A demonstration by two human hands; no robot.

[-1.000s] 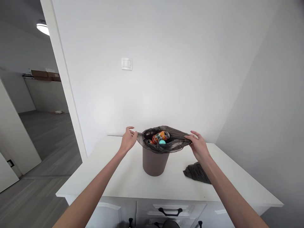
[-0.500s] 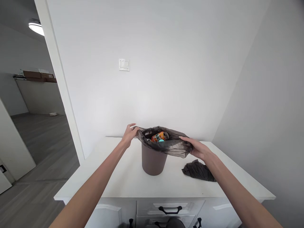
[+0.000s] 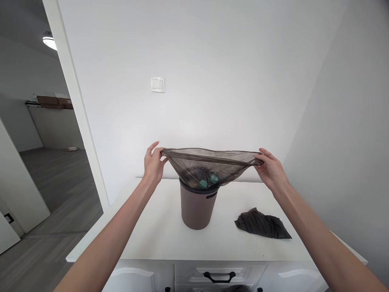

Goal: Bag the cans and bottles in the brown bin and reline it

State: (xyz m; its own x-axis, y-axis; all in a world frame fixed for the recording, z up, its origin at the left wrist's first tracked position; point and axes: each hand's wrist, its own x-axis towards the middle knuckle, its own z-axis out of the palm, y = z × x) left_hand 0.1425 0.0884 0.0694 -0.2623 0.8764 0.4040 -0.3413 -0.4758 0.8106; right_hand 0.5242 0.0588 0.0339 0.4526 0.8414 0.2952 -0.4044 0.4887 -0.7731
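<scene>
A thin dark see-through trash bag point(image 3: 209, 164) is stretched sideways above a brown trash can point(image 3: 197, 211). My left hand point(image 3: 153, 164) pinches the bag's left end, fingers curled round the film. At the opposite end, my right hand point(image 3: 270, 166) grips the other corner between thumb and fingers. Below my hands, the bag's lower part still sits inside the can's dark rim. Two teal round items point(image 3: 208, 181) show through the film near the rim; the rest of the contents is blurred by the plastic.
A second folded black bag point(image 3: 261, 224) lies on the white cabinet top point(image 3: 158, 239), right of the can. Black-handled drawers point(image 3: 219, 277) are below the front edge. The wall with a light switch point(image 3: 157, 84) rises behind; a doorway opens at left.
Both hands have risen and spread apart, pulling the bag's edge up off the can's rim and stretching it flat. The orange can seen inside before is now hidden.
</scene>
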